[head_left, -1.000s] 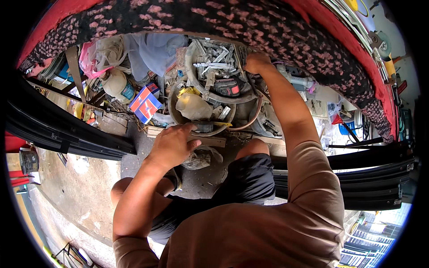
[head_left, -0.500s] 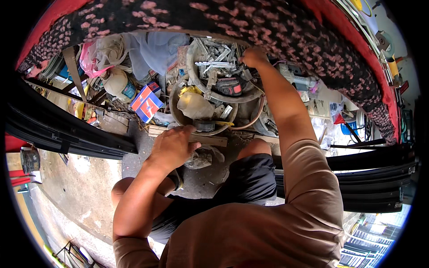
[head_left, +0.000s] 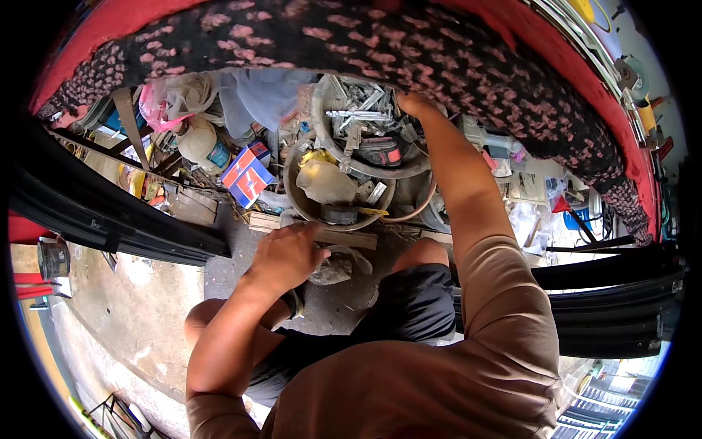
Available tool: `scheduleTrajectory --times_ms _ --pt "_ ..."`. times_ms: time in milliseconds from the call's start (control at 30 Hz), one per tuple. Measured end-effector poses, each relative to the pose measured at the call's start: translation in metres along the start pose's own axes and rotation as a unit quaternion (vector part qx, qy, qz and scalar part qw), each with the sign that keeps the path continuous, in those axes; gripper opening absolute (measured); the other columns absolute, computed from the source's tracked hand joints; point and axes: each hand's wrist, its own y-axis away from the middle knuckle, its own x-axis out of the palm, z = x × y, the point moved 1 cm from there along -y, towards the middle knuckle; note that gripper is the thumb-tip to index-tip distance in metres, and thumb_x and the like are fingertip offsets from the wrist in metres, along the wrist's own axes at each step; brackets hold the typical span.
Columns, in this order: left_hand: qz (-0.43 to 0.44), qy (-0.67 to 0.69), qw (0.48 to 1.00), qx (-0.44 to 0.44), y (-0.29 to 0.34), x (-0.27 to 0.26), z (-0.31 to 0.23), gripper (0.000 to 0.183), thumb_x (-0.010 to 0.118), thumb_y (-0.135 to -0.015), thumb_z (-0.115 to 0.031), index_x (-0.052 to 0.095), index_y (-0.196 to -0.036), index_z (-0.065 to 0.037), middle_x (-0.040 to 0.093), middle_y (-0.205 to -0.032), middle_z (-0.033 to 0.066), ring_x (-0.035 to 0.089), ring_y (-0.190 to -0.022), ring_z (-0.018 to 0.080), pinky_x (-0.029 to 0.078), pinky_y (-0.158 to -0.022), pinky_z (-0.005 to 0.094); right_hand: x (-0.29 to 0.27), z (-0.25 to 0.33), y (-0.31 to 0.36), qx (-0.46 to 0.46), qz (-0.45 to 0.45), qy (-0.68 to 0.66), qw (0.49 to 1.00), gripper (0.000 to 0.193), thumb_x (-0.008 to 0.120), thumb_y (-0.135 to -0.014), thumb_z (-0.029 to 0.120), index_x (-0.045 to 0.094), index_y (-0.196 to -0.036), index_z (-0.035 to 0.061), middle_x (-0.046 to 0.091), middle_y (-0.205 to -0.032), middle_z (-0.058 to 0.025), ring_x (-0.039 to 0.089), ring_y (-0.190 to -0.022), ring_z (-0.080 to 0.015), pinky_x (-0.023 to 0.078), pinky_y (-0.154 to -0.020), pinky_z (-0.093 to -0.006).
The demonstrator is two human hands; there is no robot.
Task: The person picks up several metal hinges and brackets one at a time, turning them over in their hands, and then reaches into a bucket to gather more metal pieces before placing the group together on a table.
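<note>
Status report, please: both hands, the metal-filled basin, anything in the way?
Left hand open, near lower basin. Right hand at far right of upper basin, grip unclear. Metal pieces inside; right forearm partly hides rim.

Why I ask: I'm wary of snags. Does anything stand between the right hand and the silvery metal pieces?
Nothing visible does: the silvery metal pieces lie just left of the right hand, in the upper basin. The black-and-red object sits nearer the person, off that line. Contact is unclear.
</note>
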Motion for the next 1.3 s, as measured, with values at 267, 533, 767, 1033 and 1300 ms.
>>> scheduleTrajectory --times_ms 267,533,767,1033,1300 --pt "-0.044 0.022 0.998 0.034 0.002 -0.004 0.000 0.044 0.075 -0.092 -0.039 0.063 -0.122 -0.007 0.076 -0.098 0.0165 0.075 -0.093 0.0354 0.060 -0.081 0.0466 -0.015 0.003 0.005 0.033 0.015 -0.070 0.997 0.065 0.064 -0.097 0.047 0.057 -0.149 0.0072 0.055 -0.153 -0.0177 0.049 -0.142 -0.0325 0.037 -0.117 -0.0447" --pt "-0.037 0.031 0.998 0.028 -0.004 -0.009 -0.005 0.047 0.075 -0.094 -0.035 0.064 -0.127 -0.004 0.074 -0.107 0.0217 0.073 -0.101 0.0390 0.057 -0.090 0.0486 -0.040 -0.022 0.039 -0.036 0.165 -0.241 0.956 0.071 0.071 -0.095 0.053 0.059 -0.147 0.0068 0.057 -0.151 -0.0148 0.049 -0.141 -0.0272 0.035 -0.118 -0.0410" --pt "-0.004 0.039 0.999 0.008 -0.010 -0.009 -0.009 0.047 0.074 -0.095 -0.037 0.064 -0.128 -0.005 0.074 -0.113 0.0197 0.071 -0.109 0.0391 0.055 -0.097 0.0487 -0.059 -0.052 0.063 -0.035 0.201 -0.447 0.871 0.056 0.064 -0.105 0.043 0.057 -0.147 0.0070 0.071 -0.134 -0.0119 0.049 -0.145 -0.0254 0.025 -0.124 -0.0427" --pt "0.031 0.029 0.999 0.000 -0.015 -0.007 -0.015 0.048 0.073 -0.096 -0.037 0.063 -0.132 -0.006 0.073 -0.120 0.0204 0.069 -0.114 0.0388 0.053 -0.102 0.0480 -0.017 -0.034 0.058 -0.032 0.038 -0.329 0.943 0.063 0.057 -0.106 0.042 0.050 -0.149 -0.0029 0.050 -0.156 -0.0250 0.050 -0.144 -0.0379 0.039 -0.118 -0.0452" --pt "0.010 -0.007 1.000 0.016 -0.010 0.001 -0.010 0.051 0.071 -0.096 -0.041 0.061 -0.133 -0.007 0.074 -0.116 0.0187 0.071 -0.111 0.0359 0.056 -0.097 0.0470 -0.038 0.033 0.082 0.016 0.019 -0.014 1.000 0.068 0.072 -0.086 0.041 0.060 -0.136 -0.0035 0.063 -0.139 -0.0264 0.062 -0.129 -0.0415 0.050 -0.107 -0.0484"
